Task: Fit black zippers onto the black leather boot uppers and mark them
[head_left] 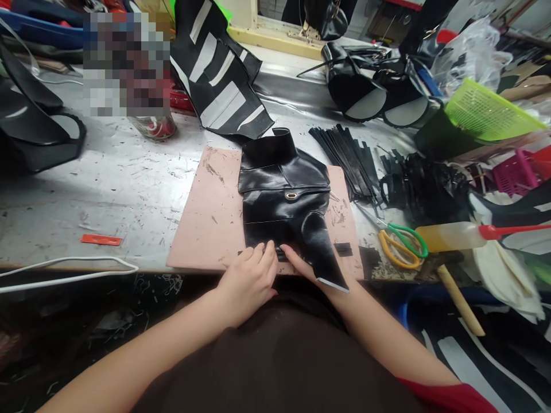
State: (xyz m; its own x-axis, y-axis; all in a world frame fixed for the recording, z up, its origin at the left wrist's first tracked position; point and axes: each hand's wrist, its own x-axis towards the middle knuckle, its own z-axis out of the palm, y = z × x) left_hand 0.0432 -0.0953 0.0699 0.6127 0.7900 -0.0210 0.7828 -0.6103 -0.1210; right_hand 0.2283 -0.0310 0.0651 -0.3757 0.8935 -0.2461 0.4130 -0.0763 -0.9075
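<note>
A black leather bag panel (284, 203) with a small gold oval fitting (291, 195) lies on a pinkish work board (206, 212), its far part curling up. My left hand (253, 269) is closed at the panel's near edge, fingertips bent over a small dark strip there. Beside it, my right hand (301, 264) holds the same edge, thumb pointing toward the left fingertips. A drooping flap of the panel covers the rest of the right hand and its wrist, so those fingers are hidden.
Scissors (402, 244) with green and orange handles, a bottle of yellow liquid (447, 236) and a wooden-handled hammer (460, 298) lie on the right. Black strips (348, 160) sit behind them. Striped black panels (224, 86) stand beyond the board; an orange piece (101, 240) lies left.
</note>
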